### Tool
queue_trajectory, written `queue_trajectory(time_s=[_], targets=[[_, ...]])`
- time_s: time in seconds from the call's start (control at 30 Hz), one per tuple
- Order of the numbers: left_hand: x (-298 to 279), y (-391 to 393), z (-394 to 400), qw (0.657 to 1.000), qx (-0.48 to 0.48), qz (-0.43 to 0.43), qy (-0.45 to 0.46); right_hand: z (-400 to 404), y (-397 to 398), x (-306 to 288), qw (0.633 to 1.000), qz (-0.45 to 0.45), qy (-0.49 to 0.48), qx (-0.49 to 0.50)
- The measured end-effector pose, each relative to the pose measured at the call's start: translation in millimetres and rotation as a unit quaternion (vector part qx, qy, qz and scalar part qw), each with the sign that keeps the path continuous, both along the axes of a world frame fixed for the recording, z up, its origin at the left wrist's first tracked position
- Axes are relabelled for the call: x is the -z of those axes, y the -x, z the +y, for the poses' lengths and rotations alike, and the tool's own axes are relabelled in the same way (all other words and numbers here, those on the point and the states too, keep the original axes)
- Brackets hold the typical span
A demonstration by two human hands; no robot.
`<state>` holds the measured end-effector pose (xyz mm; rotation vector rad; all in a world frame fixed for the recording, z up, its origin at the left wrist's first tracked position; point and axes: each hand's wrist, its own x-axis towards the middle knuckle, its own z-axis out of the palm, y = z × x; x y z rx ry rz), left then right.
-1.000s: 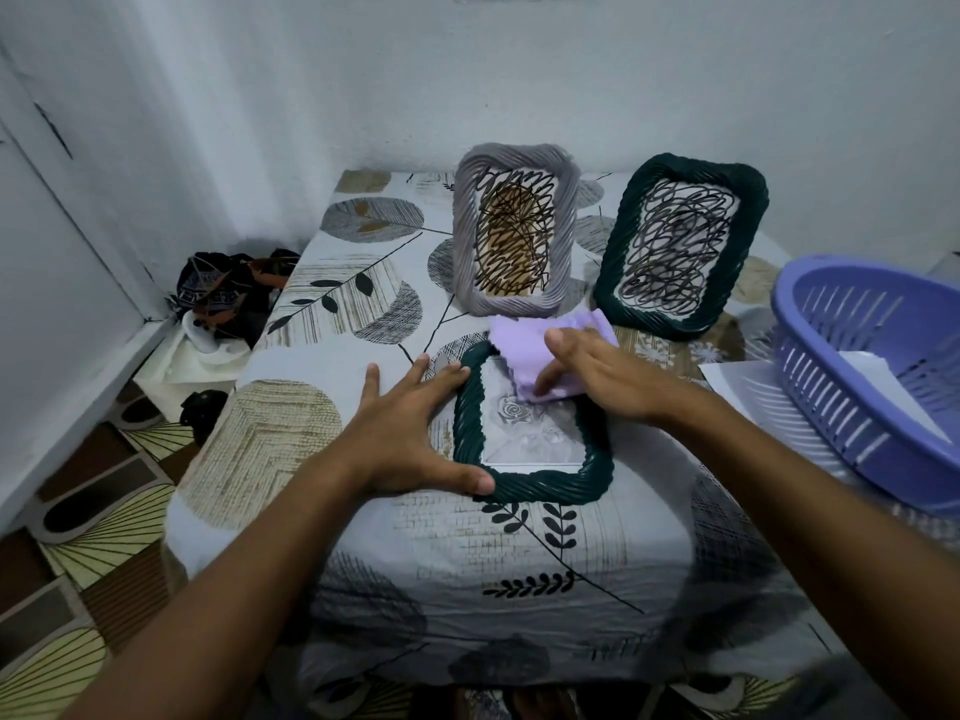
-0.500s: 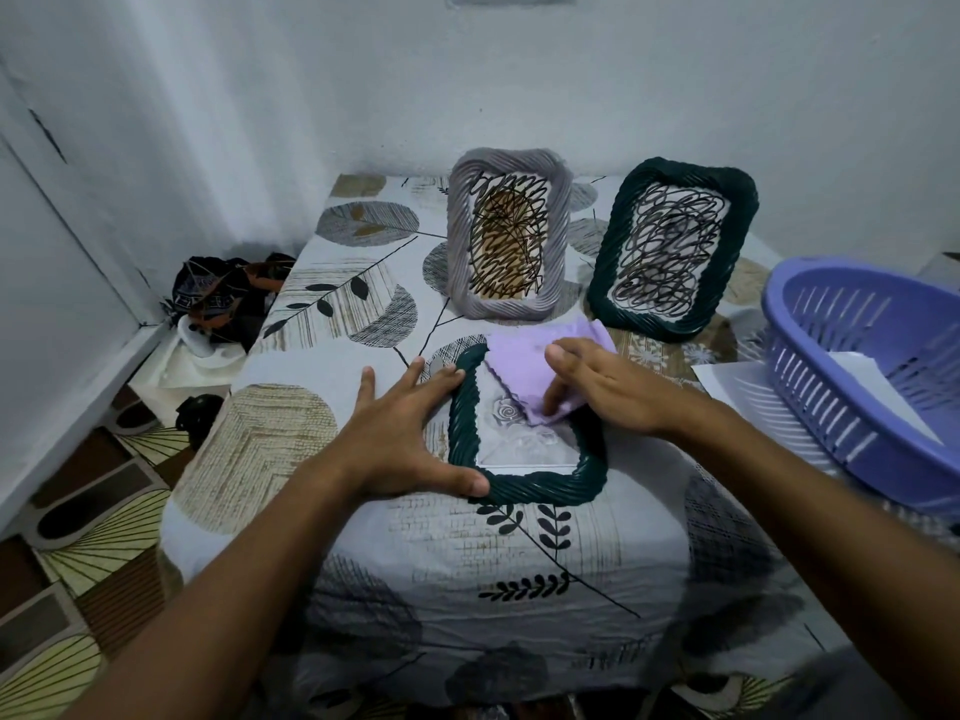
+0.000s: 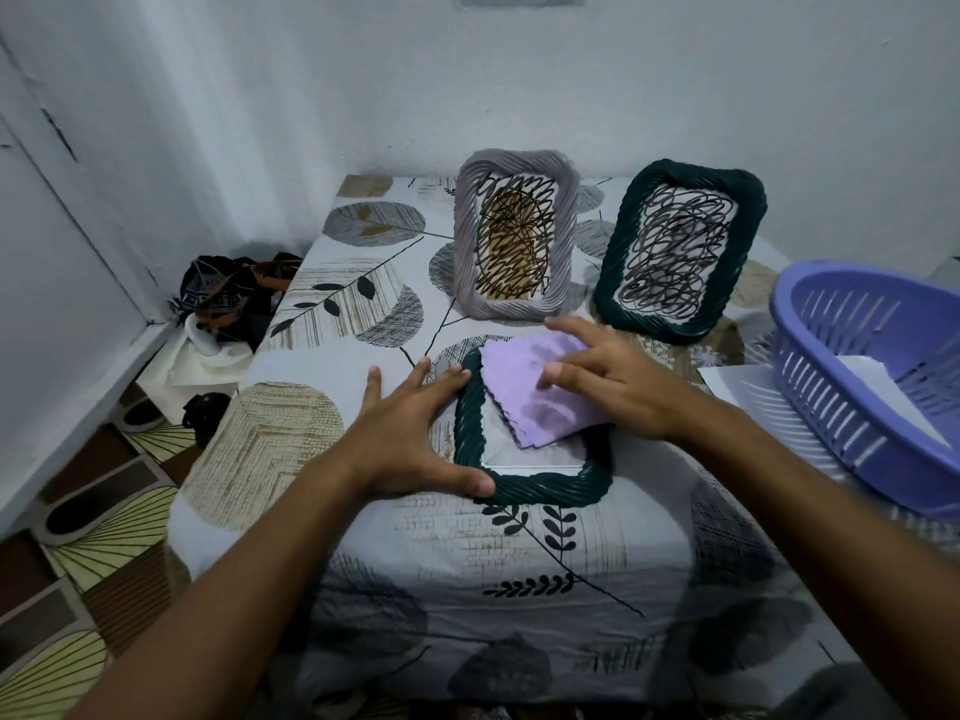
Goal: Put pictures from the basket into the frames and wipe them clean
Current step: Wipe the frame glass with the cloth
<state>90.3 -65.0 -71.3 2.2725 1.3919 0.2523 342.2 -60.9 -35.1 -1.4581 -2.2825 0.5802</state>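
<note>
On the flat green frame (image 3: pixel 535 480), right hand (image 3: pixel 618 387) fingers lie straight, pressing the lilac cloth (image 3: pixel 530 397), which has swept from the far right corner toward the centre glass. Left hand (image 3: pixel 410 439), fingers spread, braces the frame's left edge, unmoved. Wiping judged mid-course. Two framed pictures stand behind; basket (image 3: pixel 872 387) sits right, paper inside.

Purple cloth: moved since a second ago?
Yes. The purple cloth slid from the flat green frame's far right corner toward its near left, over the glass.
</note>
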Motion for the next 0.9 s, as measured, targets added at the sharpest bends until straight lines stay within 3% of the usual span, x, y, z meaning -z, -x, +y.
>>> queue_trajectory(time_s=[0.13,0.2,0.37,0.57,0.63,0.73,0.8,0.9], targets=[[-3,-1,-2,1.0,-0.002,-0.004,0.001,29,-9,17,0.979,-0.188,-0.048,-0.063],[-4,-1,-3,1.0,-0.006,-0.001,0.005,33,-5,29,0.968,-0.229,-0.045,-0.092],[-6,-2,-4,1.0,-0.008,0.004,0.008,27,6,38,0.965,-0.258,-0.014,-0.038],[-8,-4,-6,1.0,-0.004,0.001,0.001,0,53,45,0.958,-0.224,0.045,0.172],[-7,-3,-6,1.0,-0.003,-0.001,-0.003,-1,60,43,0.953,-0.22,0.075,0.193],[-3,-1,-3,1.0,0.006,0.001,-0.011,4,49,31,0.961,-0.225,0.087,0.133],[-1,0,-2,1.0,0.008,0.0,-0.015,13,31,18,0.968,-0.246,0.036,0.021],[0,0,-1,1.0,0.006,0.0,-0.01,25,9,13,0.949,-0.291,-0.042,-0.114]])
